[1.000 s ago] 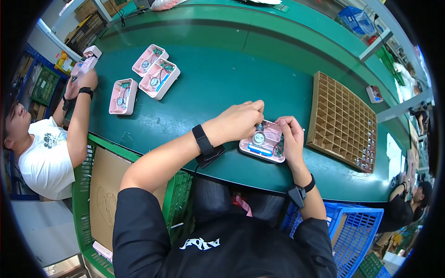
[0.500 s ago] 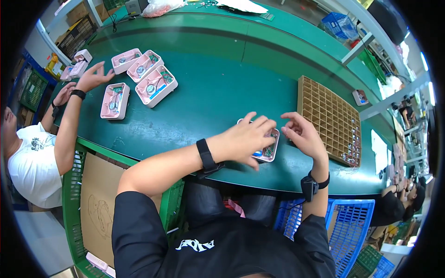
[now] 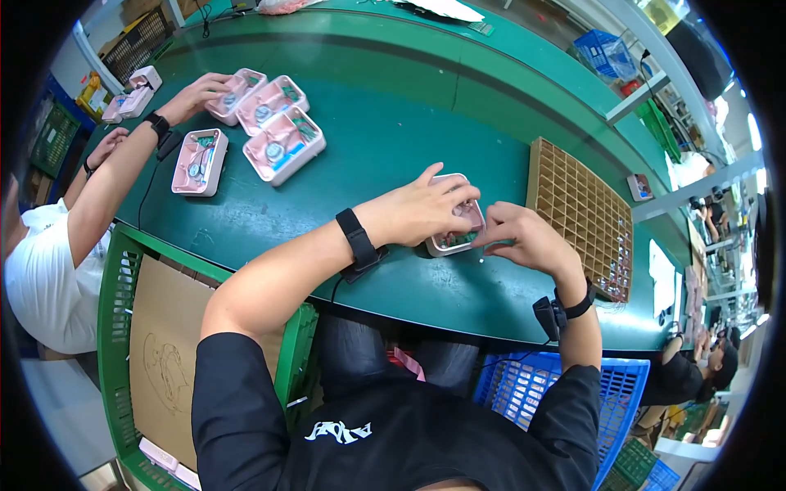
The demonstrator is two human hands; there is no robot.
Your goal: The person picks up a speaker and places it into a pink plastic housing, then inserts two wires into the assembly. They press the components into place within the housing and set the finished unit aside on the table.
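Note:
A small pink-and-white casing [image 3: 452, 246] lies on the green table in front of me, with green and other small parts inside. My left hand [image 3: 427, 206] is laid over its left and far side, fingers bent around and into it, hiding much of the inside. At the casing's right edge is my right hand [image 3: 524, 235], its thumb and fingertips pinched together. Whatever those fingertips hold is too small or hidden to make out. A tiny white spot shows just below them.
Several similar open casings [image 3: 285, 149] with round speakers and wires sit left; a co-worker's hand [image 3: 196, 96] touches one. A brown compartment tray [image 3: 583, 214] stands right. A green crate [image 3: 115, 344] is at my left, a blue crate [image 3: 618, 409] at my right.
My right hand has come down and left to the casing, its fingers closing into a pinch. My left hand has settled on the casing. The co-worker's hand has reached the farthest left casing in the group.

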